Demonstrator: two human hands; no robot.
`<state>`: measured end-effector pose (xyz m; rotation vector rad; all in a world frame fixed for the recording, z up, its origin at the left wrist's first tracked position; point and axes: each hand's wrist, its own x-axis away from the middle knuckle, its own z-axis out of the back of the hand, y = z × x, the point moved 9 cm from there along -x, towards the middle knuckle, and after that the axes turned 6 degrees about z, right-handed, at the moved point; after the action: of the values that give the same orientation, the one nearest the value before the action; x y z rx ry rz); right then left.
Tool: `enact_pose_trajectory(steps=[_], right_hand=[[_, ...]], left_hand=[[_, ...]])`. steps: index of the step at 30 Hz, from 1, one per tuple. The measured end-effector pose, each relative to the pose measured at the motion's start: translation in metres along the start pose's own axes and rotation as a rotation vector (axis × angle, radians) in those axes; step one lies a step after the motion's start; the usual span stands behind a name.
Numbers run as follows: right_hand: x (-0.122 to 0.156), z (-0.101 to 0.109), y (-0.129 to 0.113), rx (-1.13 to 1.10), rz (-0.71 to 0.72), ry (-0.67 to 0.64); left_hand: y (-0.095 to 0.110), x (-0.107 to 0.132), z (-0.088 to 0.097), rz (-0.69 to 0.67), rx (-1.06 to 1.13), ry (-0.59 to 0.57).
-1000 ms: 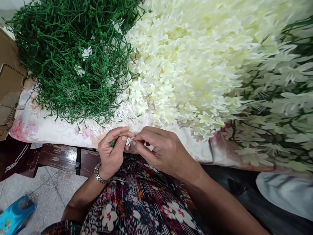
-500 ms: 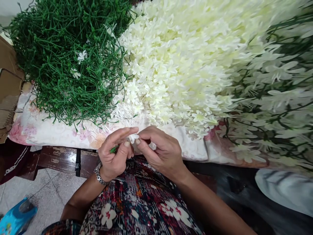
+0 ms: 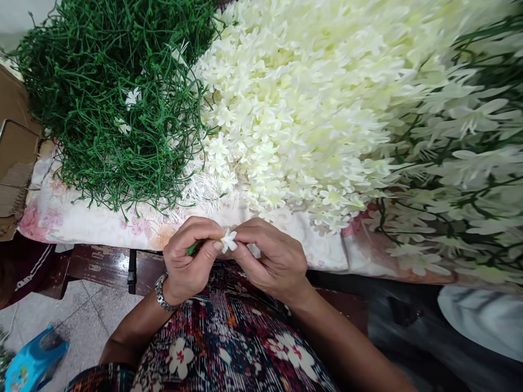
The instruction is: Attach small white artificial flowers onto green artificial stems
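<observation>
Hands meet just above the person's lap, close to the body, so the small work stays easy to see. The left hand (image 3: 186, 261) has its grip pressed together on a thin green stem (image 3: 191, 249); only a short bit of stem pokes out between the fingers, pointing toward 8 o'clock. The right hand (image 3: 272, 258) pinches a little white flower (image 3: 229, 240) with its fingertips, right where the two hands touch. The flower sits at the tip of the left thumb, with its petals spread toward the camera. I think both hands hold so tight because the flower and stem are tiny and could slip away.

Up at 11 o'clock from the hands lies a big heap of green stems (image 3: 110, 103), tangled like grass. At 1 o'clock lies a big heap of white flowers (image 3: 294, 103). Both heaps are near the hands, likely so that a new piece is a short reach away. At 3 o'clock, off to the side, lie stems with flowers on them (image 3: 461, 163), kept apart from the loose ones.

The heaps rest on a flowery cloth (image 3: 81, 220) that covers the desk (image 3: 102, 264), which may keep small bits from rolling off. A watch (image 3: 162, 294) sits on the left wrist. A blue thing (image 3: 35, 362) lies on the floor at 8 o'clock.
</observation>
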<state>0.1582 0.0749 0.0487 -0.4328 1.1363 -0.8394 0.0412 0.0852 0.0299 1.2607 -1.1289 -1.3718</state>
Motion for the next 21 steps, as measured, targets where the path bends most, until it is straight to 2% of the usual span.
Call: enact_pose_trajectory(steps=[7, 11, 16, 21], right_hand=[[0.002, -0.001, 0.0, 0.021, 0.014, -0.05], [0.002, -0.002, 0.0, 0.026, 0.029, -0.121], [0.0, 0.0, -0.004, 0.032, 0.035, -0.113], [0.0, -0.001, -0.008, 0.032, 0.036, -0.076]], left_hand=[[0.003, -0.002, -0.003, -0.025, -0.094, -0.06], [-0.001, -0.004, -0.008, 0.064, -0.1, -0.166], [-0.012, -0.004, -0.013, 0.214, 0.009, -0.231], [-0.033, 0.0, -0.01, 0.372, 0.306, -0.146]])
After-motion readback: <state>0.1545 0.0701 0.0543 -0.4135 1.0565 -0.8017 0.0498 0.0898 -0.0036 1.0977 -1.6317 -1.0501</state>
